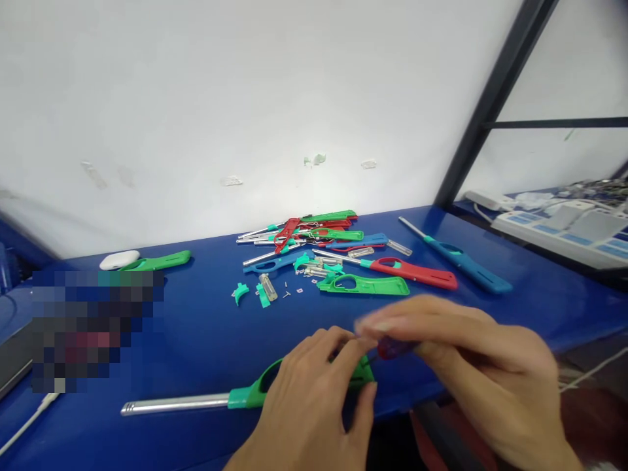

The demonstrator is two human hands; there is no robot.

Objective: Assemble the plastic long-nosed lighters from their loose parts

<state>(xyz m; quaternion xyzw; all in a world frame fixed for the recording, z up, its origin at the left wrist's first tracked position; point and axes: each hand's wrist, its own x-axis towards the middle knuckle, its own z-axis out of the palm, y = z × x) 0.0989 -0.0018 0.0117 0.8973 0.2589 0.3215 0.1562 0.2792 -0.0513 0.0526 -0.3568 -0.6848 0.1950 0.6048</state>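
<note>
A green long-nosed lighter (240, 398) lies on the blue table near its front edge, its metal tube pointing left. Over its handle, my left hand (311, 386) is closed and presses it down, hiding most of the green body. My right hand (483, 369) grips a screwdriver (391, 348) with a dark red, see-through handle. The screwdriver's thin shaft meets the handle end of the lighter; the exact contact spot is blurred. Beyond my hands lie an opened green lighter shell (366, 286), a red lighter (417, 273) and a clear fuel tank (267, 288).
Several lighters and shell halves (294, 232) are heaped by the wall. Small screws (287, 294) and teal triggers (239, 293) are scattered mid-table. A blue lighter (466, 263) lies right, near power strips (564, 229). At left are a white case (119, 260) and a cable (29, 422).
</note>
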